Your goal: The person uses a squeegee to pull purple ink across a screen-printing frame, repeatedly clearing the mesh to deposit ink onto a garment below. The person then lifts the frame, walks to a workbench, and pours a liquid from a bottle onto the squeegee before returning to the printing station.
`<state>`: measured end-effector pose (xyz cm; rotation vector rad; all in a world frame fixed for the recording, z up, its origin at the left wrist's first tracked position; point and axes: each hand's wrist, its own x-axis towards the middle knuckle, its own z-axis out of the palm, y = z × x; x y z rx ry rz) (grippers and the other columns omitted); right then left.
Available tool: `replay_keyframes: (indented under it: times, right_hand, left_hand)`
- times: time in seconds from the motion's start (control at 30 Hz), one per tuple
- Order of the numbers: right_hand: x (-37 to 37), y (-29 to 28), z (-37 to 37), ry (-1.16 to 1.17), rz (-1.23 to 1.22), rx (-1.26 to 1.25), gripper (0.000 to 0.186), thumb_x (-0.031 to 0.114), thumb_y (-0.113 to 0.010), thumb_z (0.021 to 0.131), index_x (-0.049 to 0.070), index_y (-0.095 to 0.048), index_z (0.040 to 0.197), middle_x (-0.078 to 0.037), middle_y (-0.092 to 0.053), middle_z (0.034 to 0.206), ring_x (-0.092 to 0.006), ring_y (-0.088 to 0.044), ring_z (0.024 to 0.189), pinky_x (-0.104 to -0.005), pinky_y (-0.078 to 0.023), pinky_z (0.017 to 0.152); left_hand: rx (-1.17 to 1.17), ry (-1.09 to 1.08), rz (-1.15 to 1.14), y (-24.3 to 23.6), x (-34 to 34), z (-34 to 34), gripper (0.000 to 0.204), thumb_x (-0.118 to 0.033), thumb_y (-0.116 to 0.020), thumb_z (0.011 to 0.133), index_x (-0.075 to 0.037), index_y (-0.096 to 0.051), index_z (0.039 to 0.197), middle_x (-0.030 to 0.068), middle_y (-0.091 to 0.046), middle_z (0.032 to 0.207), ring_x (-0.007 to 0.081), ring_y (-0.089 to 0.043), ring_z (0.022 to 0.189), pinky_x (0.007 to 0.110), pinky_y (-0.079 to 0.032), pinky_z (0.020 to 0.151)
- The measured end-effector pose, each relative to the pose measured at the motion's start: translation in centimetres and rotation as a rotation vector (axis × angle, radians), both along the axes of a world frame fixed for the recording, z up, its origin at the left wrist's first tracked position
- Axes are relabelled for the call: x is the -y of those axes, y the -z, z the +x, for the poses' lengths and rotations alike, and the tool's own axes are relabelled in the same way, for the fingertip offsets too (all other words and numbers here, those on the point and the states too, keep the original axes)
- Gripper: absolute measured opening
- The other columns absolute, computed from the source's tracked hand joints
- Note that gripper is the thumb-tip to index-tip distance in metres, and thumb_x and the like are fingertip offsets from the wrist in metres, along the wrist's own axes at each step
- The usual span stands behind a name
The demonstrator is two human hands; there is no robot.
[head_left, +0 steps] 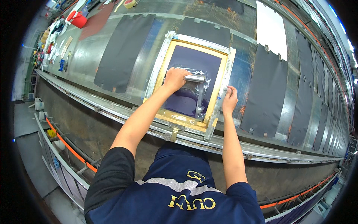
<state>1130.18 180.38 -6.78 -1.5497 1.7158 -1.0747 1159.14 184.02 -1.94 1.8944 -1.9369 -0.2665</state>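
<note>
A screen-printing frame (230, 63) with metal outer rails and a yellow inner border lies on the long table in front of me. Its dark mesh (197, 56) carries glossy wet ink (182, 102) in the near half. My left hand (174, 80) is closed round the metal handle of a squeegee (195, 78) above the mesh; a grey strip runs from the handle's right end toward the near edge. At the frame's right side, my right hand (230, 100) has its bent fingers on the outer rail. The palm side of this hand is partly hidden.
Dark fabric panels (123, 52) (264, 93) lie along the table on both sides, with a white panel (271, 28) at the far right. A metal rail (112, 109) follows the near edge. A red bucket (77, 19) and a tape roll (129, 3) stand far left.
</note>
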Motion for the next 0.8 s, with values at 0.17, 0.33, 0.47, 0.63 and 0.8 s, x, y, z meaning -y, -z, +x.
replay_keyframes:
  times: [0.17, 0.33, 0.47, 0.63, 0.8]
  right_hand:
    - [0.4, -0.2, -0.1, 0.004, 0.043, 0.007, 0.019, 0.02, -0.057, 0.106, 0.007, -0.067, 0.115, -0.017, -0.068, 0.081, -0.0271, -0.063, 0.069, -0.0425, -0.049, 0.068]
    - [0.3, 0.5, -0.8, 0.034, 0.043, -0.011, 0.02, 0.022, -0.057, 0.106, 0.007, -0.067, 0.114, -0.018, -0.07, 0.084, -0.0315, -0.068, 0.074, -0.0439, -0.05, 0.071]
    - [0.2, -0.6, -0.3, 0.011, 0.114, -0.024, 0.021, 0.023, -0.056, 0.107, 0.008, -0.067, 0.116, -0.02, -0.072, 0.091, -0.0337, -0.071, 0.082, -0.0465, -0.051, 0.077]
    - [0.1, -0.2, -0.4, -0.007, 0.1, 0.002, 0.022, 0.023, -0.056, 0.107, 0.007, -0.068, 0.117, -0.019, -0.072, 0.092, -0.031, -0.07, 0.082, -0.0433, -0.052, 0.078]
    - [0.2, 0.5, -1.0, 0.019, 0.068, 0.018, 0.022, 0.022, -0.057, 0.106, 0.007, -0.068, 0.116, -0.017, -0.072, 0.09, -0.0283, -0.068, 0.079, -0.0419, -0.052, 0.077]
  left_hand:
    - [0.093, -0.037, -0.096, 2.2, -7.2, -3.3, 0.03, 0.0, -0.066, 0.083, -0.021, -0.08, 0.099, -0.0038, -0.077, 0.109, 0.0175, -0.068, 0.098, 0.038, -0.047, 0.084]
    - [0.031, 0.018, -0.116, 1.5, -12.2, -4.2, 0.03, 0.0, -0.067, 0.082, -0.022, -0.079, 0.099, -0.0043, -0.078, 0.103, 0.0176, -0.069, 0.094, 0.039, -0.046, 0.081]
    - [0.026, -0.093, -0.131, 0.9, -3.7, -1.9, 0.027, -0.003, -0.067, 0.083, -0.022, -0.081, 0.097, -0.0018, -0.079, 0.102, 0.02, -0.07, 0.094, 0.042, -0.045, 0.079]
    - [0.131, -0.088, -0.094, 1.5, 0.6, -1.8, 0.03, 0.0, -0.064, 0.082, -0.019, -0.082, 0.097, 0.0019, -0.078, 0.1, 0.0234, -0.069, 0.092, 0.043, -0.045, 0.081]
    - [0.119, -0.002, -0.065, 2.5, -8.7, -4.2, 0.031, 0.0, -0.065, 0.084, -0.022, -0.08, 0.099, -0.0028, -0.078, 0.107, 0.018, -0.069, 0.098, 0.04, -0.047, 0.084]
